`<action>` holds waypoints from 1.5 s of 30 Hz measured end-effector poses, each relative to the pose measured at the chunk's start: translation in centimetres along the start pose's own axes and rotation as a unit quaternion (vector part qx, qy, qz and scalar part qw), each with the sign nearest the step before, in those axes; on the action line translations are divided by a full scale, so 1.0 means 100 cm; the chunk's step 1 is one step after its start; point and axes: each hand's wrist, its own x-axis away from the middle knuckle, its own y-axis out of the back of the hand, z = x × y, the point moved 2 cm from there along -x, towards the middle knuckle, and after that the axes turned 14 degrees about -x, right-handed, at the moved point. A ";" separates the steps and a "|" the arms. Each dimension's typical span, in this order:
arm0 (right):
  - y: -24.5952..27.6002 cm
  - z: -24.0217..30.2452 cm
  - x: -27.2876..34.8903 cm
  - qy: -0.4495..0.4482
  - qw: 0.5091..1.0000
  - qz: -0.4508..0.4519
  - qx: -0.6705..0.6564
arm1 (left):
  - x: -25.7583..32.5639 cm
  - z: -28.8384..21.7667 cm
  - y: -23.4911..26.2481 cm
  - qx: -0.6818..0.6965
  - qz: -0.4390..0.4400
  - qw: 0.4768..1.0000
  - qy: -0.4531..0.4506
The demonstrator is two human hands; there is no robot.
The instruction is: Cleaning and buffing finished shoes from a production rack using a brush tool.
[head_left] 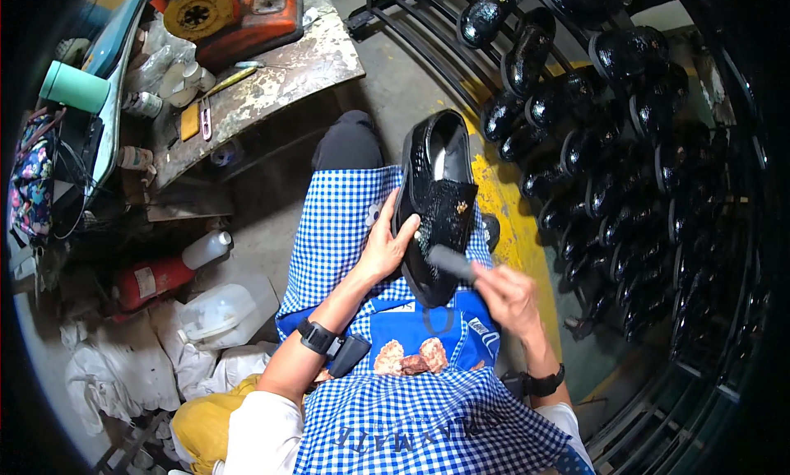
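A glossy black loafer [444,216] with a textured upper and a small gold ornament lies over my lap, its opening away from me and its toe toward me. My left hand [387,243] grips it along the left side, thumb on the upper. In my right hand [506,294] is a dark grey flat-ended tool [451,263], blurred by motion. Its end is over the toe part of the loafer; I cannot tell whether it touches. My lap is covered by a blue-and-white checked apron [337,220].
Black racks with several glossy black shoes [617,138] fill the right side. At upper left, a worn workbench [288,88] bears an orange machine [255,23]. Left of me are a red bottle [156,279], a translucent jug [226,313] and white cloths [123,368].
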 end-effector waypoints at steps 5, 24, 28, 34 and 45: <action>0.007 0.001 -0.004 0.041 0.999 0.032 0.015 | 0.005 -0.005 0.000 -0.049 -0.016 0.998 -0.046; 0.011 -0.007 -0.045 0.076 0.987 0.134 -0.047 | 0.002 -0.002 0.000 -0.043 -0.008 0.999 -0.031; 0.040 -0.021 -0.041 -0.003 0.989 0.147 -0.019 | 0.002 -0.005 0.003 -0.033 -0.010 0.999 -0.005; 0.025 -0.016 -0.058 0.058 0.988 0.135 -0.051 | 0.003 0.000 0.003 -0.055 -0.018 0.998 -0.010; 0.039 -0.015 -0.054 0.022 0.991 0.124 -0.039 | 0.001 0.003 0.007 -0.084 -0.019 0.996 0.000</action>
